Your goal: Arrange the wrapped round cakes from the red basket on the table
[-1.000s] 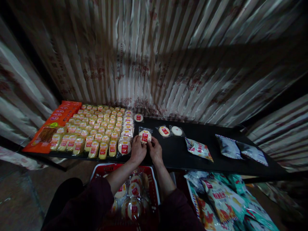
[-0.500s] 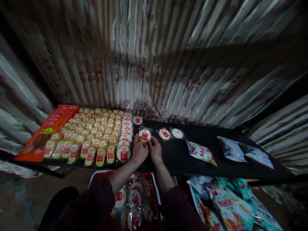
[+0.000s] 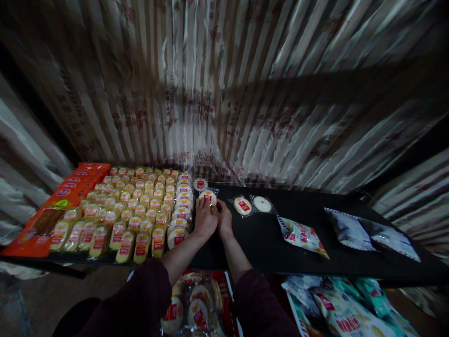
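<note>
- At the far left of the black shelf (image 3: 266,238) lie overlapping orange flat packs (image 3: 52,206), running from the near edge back toward the striped curtain (image 3: 224,84).
- Just right of them, rows of small yellow wrapped cakes with red labels (image 3: 129,210) fill the shelf from near edge to far edge, packed touching one another.
- On the right edge of that block runs a column of round pale cakes in clear wrappers (image 3: 180,210), each with a red label.
- The left hand (image 3: 205,217) lies palm down beside this column, its fingers curled onto a wrapped round cake (image 3: 207,195), which rests on the shelf at the far end of the hand.
- The right hand (image 3: 224,217) is pressed against the left one, its fingertips on the same cake's wrapper; both hands grip it lightly, fingers narrow.
- Just beyond sits another single round cake (image 3: 200,183), near the curtain.
- Right of the hands, apart from them, lie two more wrapped round cakes (image 3: 252,205) side by side.
- Farther right lies a flat printed snack bag (image 3: 303,235), then two dark foil bags (image 3: 372,231), well apart from the cakes.
- Below the shelf, between the person's sleeves, a red basket (image 3: 224,290) holds more round wrapped cakes, heaped loosely.
- At the near right, under the shelf, lie green and white snack bags (image 3: 343,309).
</note>
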`<action>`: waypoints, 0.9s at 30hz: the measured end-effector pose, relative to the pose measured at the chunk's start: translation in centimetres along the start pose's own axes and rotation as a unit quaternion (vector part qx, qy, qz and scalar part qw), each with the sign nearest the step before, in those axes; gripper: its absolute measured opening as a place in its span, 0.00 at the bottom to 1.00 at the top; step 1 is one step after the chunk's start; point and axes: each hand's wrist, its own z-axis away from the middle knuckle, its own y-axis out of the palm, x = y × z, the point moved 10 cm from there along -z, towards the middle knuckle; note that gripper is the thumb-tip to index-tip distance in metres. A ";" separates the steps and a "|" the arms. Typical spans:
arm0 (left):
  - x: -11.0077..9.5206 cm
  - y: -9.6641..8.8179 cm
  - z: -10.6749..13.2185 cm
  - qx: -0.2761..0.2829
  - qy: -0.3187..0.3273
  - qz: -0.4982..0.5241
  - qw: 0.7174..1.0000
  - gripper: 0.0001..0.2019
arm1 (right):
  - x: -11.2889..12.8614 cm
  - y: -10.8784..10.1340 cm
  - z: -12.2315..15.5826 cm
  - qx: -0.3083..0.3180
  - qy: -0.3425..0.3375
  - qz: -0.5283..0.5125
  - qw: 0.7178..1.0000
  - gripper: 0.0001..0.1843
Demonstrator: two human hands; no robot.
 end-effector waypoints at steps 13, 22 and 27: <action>1.1 1.0 -2.9 0.015 -0.025 -0.012 1.000 0.22 | 0.2 1.9 -2.3 0.014 -0.008 -0.027 1.000 0.17; 0.9 0.6 -3.1 0.025 -0.010 -0.031 0.999 0.21 | 0.3 1.9 -2.7 0.015 -0.005 0.020 1.000 0.15; 1.1 0.9 -3.6 0.025 -0.010 -0.014 1.000 0.20 | 0.3 2.3 -3.4 0.016 -0.014 0.032 0.999 0.15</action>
